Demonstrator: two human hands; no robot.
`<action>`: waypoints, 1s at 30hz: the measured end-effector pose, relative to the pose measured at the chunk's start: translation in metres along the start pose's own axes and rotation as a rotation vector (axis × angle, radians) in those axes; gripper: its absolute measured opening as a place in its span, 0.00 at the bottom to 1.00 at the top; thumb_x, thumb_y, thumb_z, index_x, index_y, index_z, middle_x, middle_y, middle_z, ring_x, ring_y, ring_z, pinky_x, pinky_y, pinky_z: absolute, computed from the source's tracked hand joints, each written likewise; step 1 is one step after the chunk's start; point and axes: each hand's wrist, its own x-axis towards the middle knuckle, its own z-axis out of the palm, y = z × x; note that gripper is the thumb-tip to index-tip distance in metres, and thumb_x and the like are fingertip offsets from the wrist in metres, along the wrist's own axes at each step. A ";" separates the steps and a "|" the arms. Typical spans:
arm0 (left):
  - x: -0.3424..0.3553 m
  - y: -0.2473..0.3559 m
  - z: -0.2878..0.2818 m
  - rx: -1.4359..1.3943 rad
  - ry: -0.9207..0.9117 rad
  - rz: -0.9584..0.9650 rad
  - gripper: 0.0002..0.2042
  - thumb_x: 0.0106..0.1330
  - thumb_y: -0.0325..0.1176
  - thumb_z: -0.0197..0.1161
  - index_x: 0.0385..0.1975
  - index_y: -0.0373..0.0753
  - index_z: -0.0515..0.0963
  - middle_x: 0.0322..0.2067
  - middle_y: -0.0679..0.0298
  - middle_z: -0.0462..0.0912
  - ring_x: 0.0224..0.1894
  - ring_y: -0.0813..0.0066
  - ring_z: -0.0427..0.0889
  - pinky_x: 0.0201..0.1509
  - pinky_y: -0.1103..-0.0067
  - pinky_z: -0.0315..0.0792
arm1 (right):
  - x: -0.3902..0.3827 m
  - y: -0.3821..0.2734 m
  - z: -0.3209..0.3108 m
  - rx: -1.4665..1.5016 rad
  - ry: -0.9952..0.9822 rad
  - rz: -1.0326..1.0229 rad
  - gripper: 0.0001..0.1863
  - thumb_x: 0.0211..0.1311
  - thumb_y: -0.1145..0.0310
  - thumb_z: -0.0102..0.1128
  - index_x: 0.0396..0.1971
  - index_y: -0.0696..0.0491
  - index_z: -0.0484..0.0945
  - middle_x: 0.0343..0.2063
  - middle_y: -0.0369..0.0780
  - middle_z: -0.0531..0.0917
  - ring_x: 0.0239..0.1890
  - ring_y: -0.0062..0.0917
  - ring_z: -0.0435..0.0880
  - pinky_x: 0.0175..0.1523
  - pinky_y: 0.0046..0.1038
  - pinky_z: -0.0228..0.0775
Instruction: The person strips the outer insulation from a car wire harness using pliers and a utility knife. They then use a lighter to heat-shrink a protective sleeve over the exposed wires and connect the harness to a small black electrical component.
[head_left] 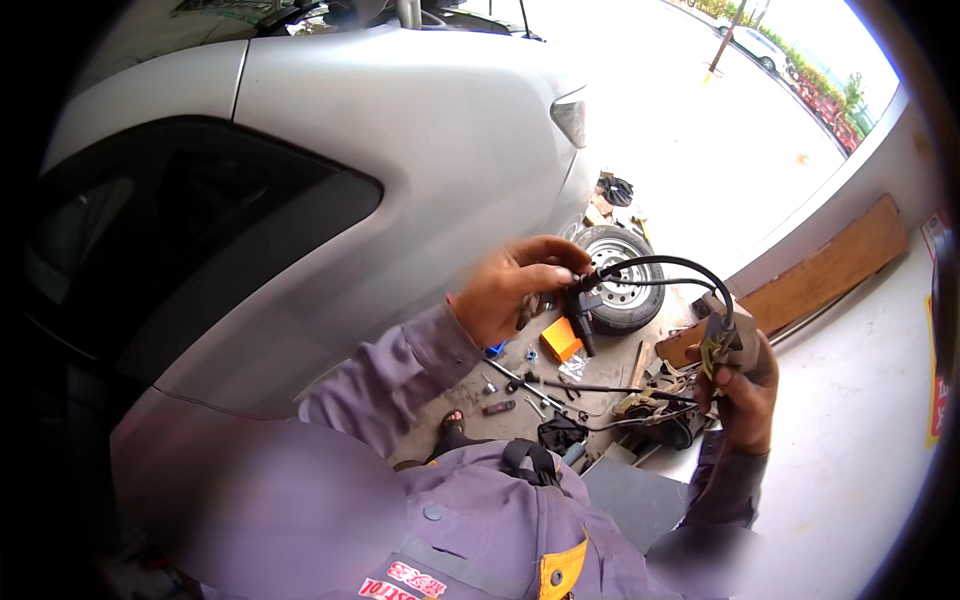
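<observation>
My left hand (510,285) grips a black connector fitting (582,310) on a looped black cable (680,264), fingers bent round its top end. A darker stubby piece hangs down from that fitting. My right hand (745,400), lower and further right, holds the other part of the loop, a metal piece (722,340) with some yellowish-green on it. A long thin black cable (630,390) runs below my hands. Behind the fitting a spare wheel (640,300) with a silver rim lies on the floor.
A silver car body (420,130) fills the left. On the concrete floor lie an orange box (561,339), several tools, a dark sheet (630,485) and assorted parts. A wooden board (820,275) leans on the right wall. Outside, a white car (755,45) stands beyond a pole.
</observation>
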 end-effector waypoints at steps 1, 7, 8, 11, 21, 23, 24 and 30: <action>-0.003 -0.012 0.007 0.083 0.017 0.185 0.26 0.67 0.37 0.58 0.63 0.36 0.66 0.55 0.52 0.78 0.52 0.58 0.82 0.60 0.55 0.74 | -0.004 0.008 0.006 0.055 0.059 -0.035 0.26 0.53 0.69 0.73 0.50 0.59 0.73 0.38 0.55 0.85 0.20 0.27 0.81 0.21 0.22 0.71; -0.028 -0.018 0.015 -0.804 0.030 -0.301 0.26 0.70 0.37 0.47 0.66 0.31 0.62 0.52 0.42 0.77 0.50 0.41 0.82 0.58 0.51 0.73 | -0.023 0.055 0.056 0.316 0.162 -0.042 0.29 0.55 0.68 0.72 0.54 0.60 0.69 0.40 0.57 0.84 0.20 0.27 0.81 0.20 0.22 0.69; -0.024 -0.025 0.021 -0.817 -0.046 -0.342 0.26 0.71 0.37 0.46 0.67 0.31 0.61 0.51 0.41 0.77 0.49 0.41 0.82 0.58 0.51 0.74 | -0.020 0.052 0.047 0.296 0.157 -0.038 0.30 0.55 0.68 0.72 0.55 0.61 0.69 0.40 0.56 0.84 0.20 0.27 0.81 0.20 0.22 0.69; -0.021 -0.036 0.019 -0.685 -0.101 -0.288 0.24 0.77 0.36 0.44 0.69 0.33 0.60 0.46 0.45 0.80 0.44 0.49 0.84 0.54 0.55 0.77 | -0.016 0.061 0.032 0.314 0.202 -0.002 0.30 0.57 0.68 0.70 0.57 0.61 0.68 0.39 0.56 0.84 0.20 0.27 0.81 0.18 0.22 0.70; 0.059 -0.060 0.017 -0.200 0.270 0.339 0.33 0.65 0.40 0.71 0.66 0.38 0.65 0.46 0.65 0.79 0.45 0.80 0.80 0.50 0.81 0.75 | 0.008 0.118 -0.004 0.636 -0.045 0.282 0.22 0.61 0.68 0.64 0.53 0.58 0.69 0.37 0.54 0.81 0.23 0.32 0.84 0.17 0.28 0.75; 0.059 -0.045 0.024 -0.125 0.167 0.251 0.34 0.62 0.39 0.74 0.66 0.37 0.66 0.47 0.65 0.79 0.47 0.80 0.79 0.49 0.82 0.75 | 0.006 0.119 -0.012 0.680 -0.066 0.267 0.20 0.62 0.67 0.62 0.51 0.58 0.69 0.35 0.54 0.81 0.23 0.32 0.84 0.18 0.29 0.76; 0.058 -0.040 0.028 -0.065 0.164 0.256 0.34 0.60 0.34 0.76 0.64 0.36 0.66 0.47 0.64 0.79 0.48 0.79 0.80 0.51 0.82 0.76 | 0.007 0.123 -0.020 0.717 -0.107 0.265 0.20 0.62 0.67 0.61 0.50 0.58 0.69 0.34 0.53 0.81 0.24 0.32 0.84 0.18 0.30 0.76; 0.047 -0.018 0.045 0.193 -0.036 0.472 0.30 0.59 0.27 0.75 0.61 0.35 0.69 0.44 0.59 0.77 0.44 0.75 0.82 0.49 0.78 0.78 | -0.004 0.131 -0.017 0.697 -0.028 0.343 0.18 0.62 0.69 0.60 0.50 0.58 0.71 0.34 0.50 0.81 0.26 0.32 0.85 0.22 0.32 0.78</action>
